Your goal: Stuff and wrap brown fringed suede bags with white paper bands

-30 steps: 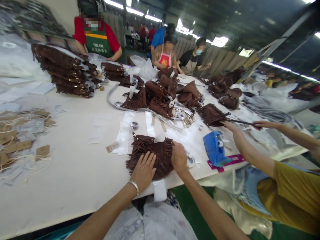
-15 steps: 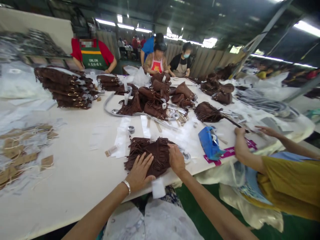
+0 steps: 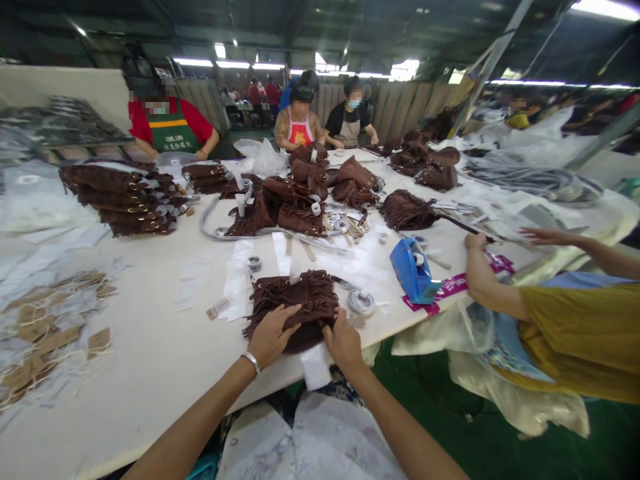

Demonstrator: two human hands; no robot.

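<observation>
A brown fringed suede bag (image 3: 300, 300) lies near the front edge of the white table (image 3: 150, 360). My left hand (image 3: 270, 333) rests on its lower left part, fingers curled over the fringe, a silver bracelet on the wrist. My right hand (image 3: 343, 340) grips the bag's lower right edge, fingers closed on it. A coil of silver strap (image 3: 361, 301) lies just right of the bag. A white paper slip (image 3: 315, 367) hangs over the table edge below my hands.
A person in a yellow shirt (image 3: 575, 333) reaches over the table at right, beside a blue pouch (image 3: 413, 270). More brown bags (image 3: 295, 207) are heaped mid-table, a stack (image 3: 125, 197) at back left. Paper tags (image 3: 45, 340) lie at left. Several people work at the far side.
My hands slid down toward the table's front edge and drew the bag closer; the fingers went from flat to curled and gripping. The silver coil beside it is now uncovered.
</observation>
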